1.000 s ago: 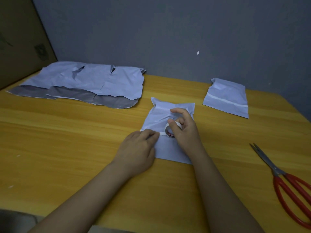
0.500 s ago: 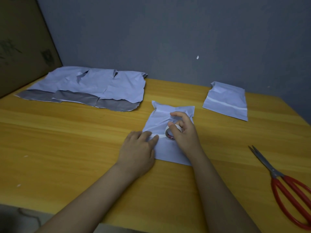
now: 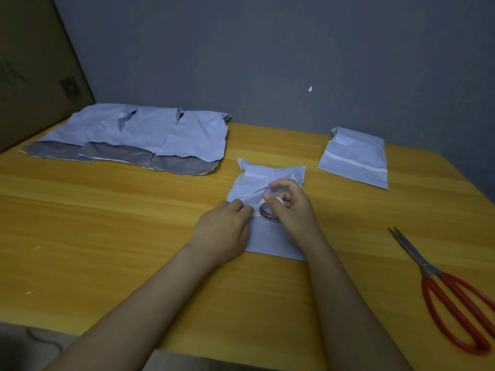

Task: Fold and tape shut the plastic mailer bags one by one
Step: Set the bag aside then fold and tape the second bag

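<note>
Pinching tape roll [image 3: 269,210], right hand [image 3: 290,210] over folded mailer [image 3: 270,183]; left hand [image 3: 222,231] presses flat, fingers straight. Yellow wood counter [image 3: 107,223], grey wall [image 3: 267,62] behind, scissors [image 3: 442,287] lower right.

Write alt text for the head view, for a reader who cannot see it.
A person's right hand holds a tape roll on a folded mailer bag while the left hand presses it down; red scissors lie to the right.

Tabletop [image 3: 134,236]: wood-grain laminate, smooth, slight sheen. Mailer bag [image 3: 273,242] under both hands: thin plastic, pale, matt, creased. Tape roll [image 3: 269,213] in right hand [image 3: 292,210]: white, glossy, w/ red print. Flat mailers [image 3: 139,135] far left of left hand [image 3: 225,231]: wrinkled plastic, grey shinier inner side. Scissors [image 3: 439,285] right of right hand: dull metal blades, glossy red handles.
</note>
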`<state>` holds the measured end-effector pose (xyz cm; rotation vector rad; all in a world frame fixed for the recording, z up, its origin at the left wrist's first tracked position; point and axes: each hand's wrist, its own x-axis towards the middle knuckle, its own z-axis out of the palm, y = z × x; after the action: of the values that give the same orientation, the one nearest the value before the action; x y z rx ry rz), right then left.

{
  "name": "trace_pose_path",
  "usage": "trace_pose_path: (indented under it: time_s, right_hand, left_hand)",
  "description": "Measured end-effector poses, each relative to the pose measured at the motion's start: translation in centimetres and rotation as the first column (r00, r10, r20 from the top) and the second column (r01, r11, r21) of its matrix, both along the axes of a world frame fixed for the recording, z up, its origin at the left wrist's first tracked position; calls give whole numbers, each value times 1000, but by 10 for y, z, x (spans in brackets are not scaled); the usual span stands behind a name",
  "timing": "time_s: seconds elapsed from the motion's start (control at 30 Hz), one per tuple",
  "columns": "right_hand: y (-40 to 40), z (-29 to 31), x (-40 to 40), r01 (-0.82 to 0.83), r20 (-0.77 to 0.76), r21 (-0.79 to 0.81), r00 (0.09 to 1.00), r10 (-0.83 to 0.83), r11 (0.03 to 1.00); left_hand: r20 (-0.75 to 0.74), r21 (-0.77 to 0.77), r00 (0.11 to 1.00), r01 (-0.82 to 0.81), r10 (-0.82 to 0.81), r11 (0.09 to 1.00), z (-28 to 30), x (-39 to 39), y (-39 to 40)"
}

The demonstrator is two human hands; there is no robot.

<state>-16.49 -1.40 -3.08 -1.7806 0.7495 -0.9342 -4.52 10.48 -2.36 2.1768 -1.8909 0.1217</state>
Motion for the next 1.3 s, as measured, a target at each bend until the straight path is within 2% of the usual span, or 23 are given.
trace_pose_path:
  time_s: [0.1,0.27,0.4,0.6,0.8,0.9,1.07,1.3]
  right_hand:
    - [2,1,-2,-7,9,53,1000,7,999]
    - [6,5,-7,-22,39,45,999,21,999]
    - [6,7,-13,-28,2,28,1000,28,999]
    - [2,9,-19,-82,-17,38,996,83,996]
    - [-6,15,-12,-74,-150,34,986,79,997]
    - [-11,24,-3,-91,-245,1,966,89,996]
    - [-15,35,6,-149,-312,-26,941,134,988]
    - [-11,27,-2,-146,-228,-15,964,138,989]
  left_hand:
    - [9,-9,998,-56,56,998,0,0,-3]
    - [-76,-94,990,-126,119,988,-6,-1,-10]
    - [-109,-183,990,-109,90,977,-17,2,-11]
    - [-75,-202,995,-79,65,976,-23,2,-13]
    - [-101,-262,995,-33,6,964,-28,5,-15]
    - [-120,-267,993,-40,8,963,-28,5,-15]
    - [-175,-289,984,-66,15,955,-26,4,-13]
    - [-103,-286,993,-90,62,954,-27,1,-14]
